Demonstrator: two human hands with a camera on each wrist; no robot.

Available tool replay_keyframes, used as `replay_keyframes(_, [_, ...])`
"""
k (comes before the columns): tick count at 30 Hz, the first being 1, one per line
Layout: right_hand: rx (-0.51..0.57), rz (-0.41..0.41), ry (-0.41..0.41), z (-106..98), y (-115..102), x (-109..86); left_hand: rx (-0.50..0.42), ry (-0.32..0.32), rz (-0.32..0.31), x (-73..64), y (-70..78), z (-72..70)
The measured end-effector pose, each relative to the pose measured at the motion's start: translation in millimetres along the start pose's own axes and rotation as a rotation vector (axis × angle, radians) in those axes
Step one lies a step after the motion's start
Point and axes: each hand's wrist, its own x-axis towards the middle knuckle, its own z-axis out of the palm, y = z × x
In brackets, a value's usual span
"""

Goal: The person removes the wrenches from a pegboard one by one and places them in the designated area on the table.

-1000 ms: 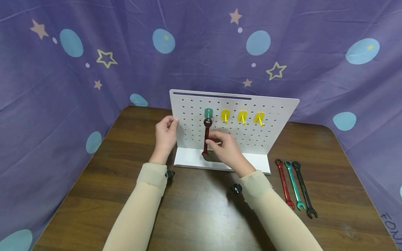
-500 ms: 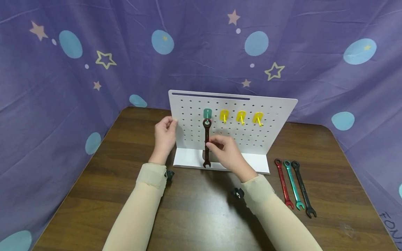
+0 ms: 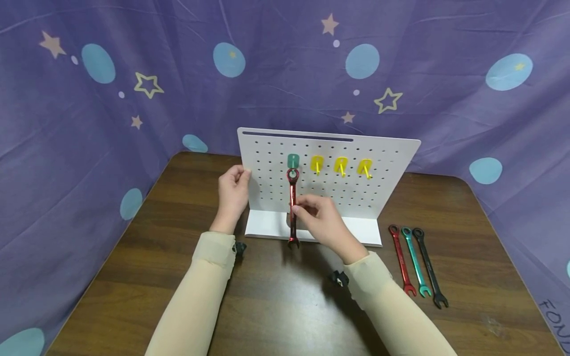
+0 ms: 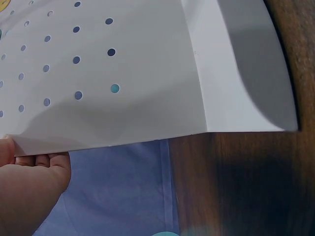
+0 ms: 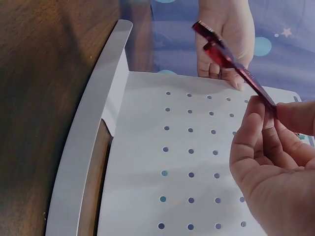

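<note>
My right hand (image 3: 325, 220) pinches the shank of a dark red combination wrench (image 3: 293, 207) between thumb and fingers. In the head view the wrench's ring end lies just below the green hook's plate (image 3: 293, 160), the hook's tip showing within the ring. Its open end tilts out from the white pegboard (image 3: 271, 198), towards me. The right wrist view shows that open end (image 5: 216, 54) raised off the board; the ring end is hidden behind the fingers. With thumb and fingers, my left hand (image 3: 233, 190) grips the pegboard's left edge; the left wrist view confirms this.
Three yellow hooks (image 3: 341, 167) sit on the board to the right of the green one. On the wooden table (image 3: 267, 296), right of the board, lie a red wrench (image 3: 402, 259), a green wrench (image 3: 416, 262) and a black wrench (image 3: 430, 267). A purple curtain (image 3: 285, 64) hangs behind.
The held wrench's open end has swung down and out from the board towards me, while its ring end stays by the green hook. My right hand has lowered slightly; the left stays put.
</note>
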Motion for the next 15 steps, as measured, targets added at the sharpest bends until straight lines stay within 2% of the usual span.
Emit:
replay_keyframes(5, [0.028, -0.014, 0.004, 0.1, -3.1, -1.1, 0.001, 0.005, 0.004, 0.2, -1.0, -0.1])
replay_keyframes(15, [0.063, 0.012, 0.013, -0.3, -9.4, -2.2, -0.001, 0.002, 0.002, 0.5, 0.0, 0.3])
